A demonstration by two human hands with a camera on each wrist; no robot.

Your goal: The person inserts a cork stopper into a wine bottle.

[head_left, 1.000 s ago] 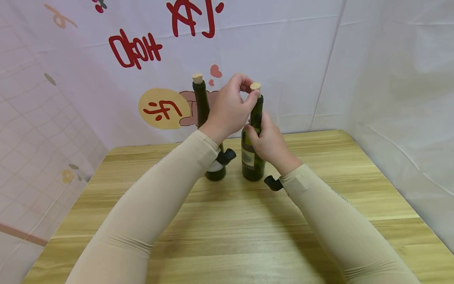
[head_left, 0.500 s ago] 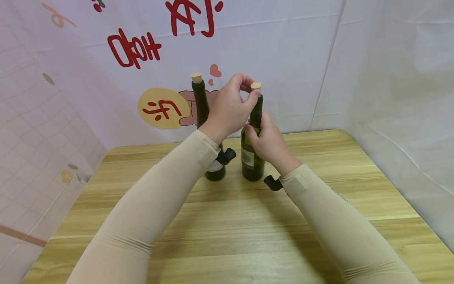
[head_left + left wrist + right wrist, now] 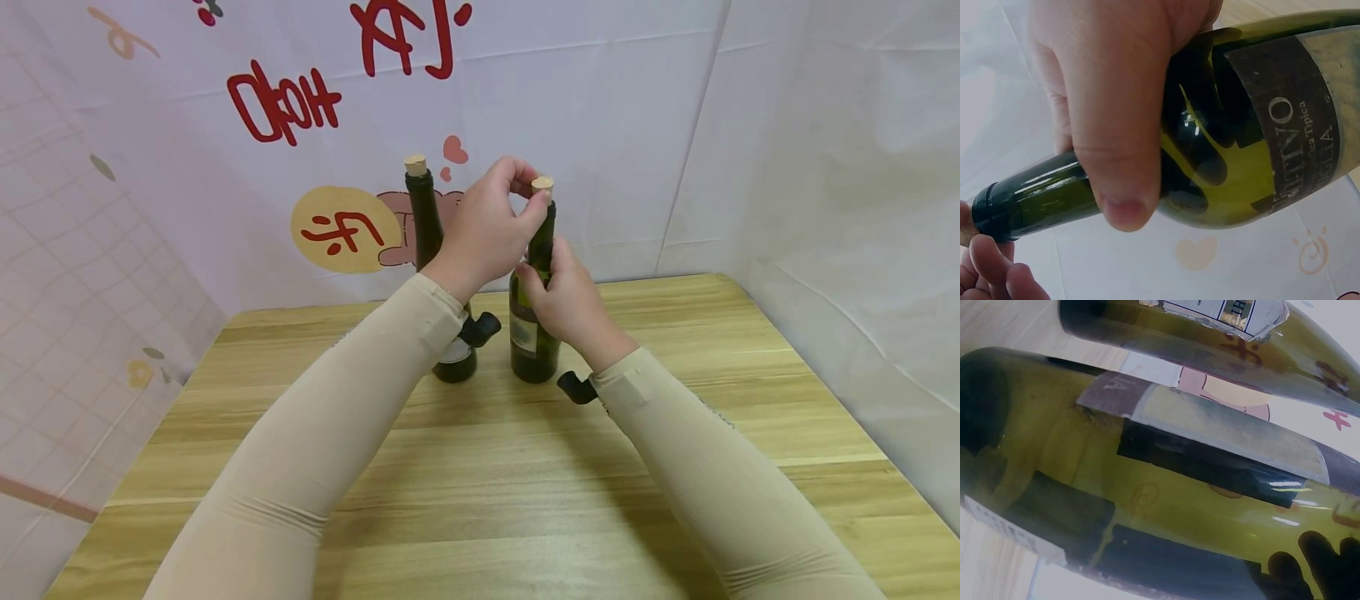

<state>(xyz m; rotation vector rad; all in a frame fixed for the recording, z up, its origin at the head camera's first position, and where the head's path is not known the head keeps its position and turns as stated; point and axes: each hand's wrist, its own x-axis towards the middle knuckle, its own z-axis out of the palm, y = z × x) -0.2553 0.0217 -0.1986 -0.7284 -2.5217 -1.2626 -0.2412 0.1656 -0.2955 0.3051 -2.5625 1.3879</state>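
My left hand (image 3: 483,225) pinches a cork (image 3: 542,184) between thumb and fingers, at the mouth of a green wine bottle (image 3: 534,365). Around that bottle's neck, my right hand (image 3: 573,304) grips it; the bottle stands upright on the table. Close up in the left wrist view, the right thumb (image 3: 1119,144) lies across the bottle neck, and left fingertips (image 3: 997,269) touch the cork at the rim. How deep the cork sits cannot be told. The right wrist view shows the bottle's body (image 3: 1066,437), with dark finger shapes through the glass.
A second dark wine bottle (image 3: 425,218), topped by its own cork (image 3: 416,166), stands close on the left, partly hidden behind the left forearm. Both are on a wooden table (image 3: 480,483). A white printed cloth (image 3: 600,125) hangs behind.
The left hand and the cork it pinches have shifted very slightly to the right relative to the second bottle. The right hand keeps its grip on the bottle neck.
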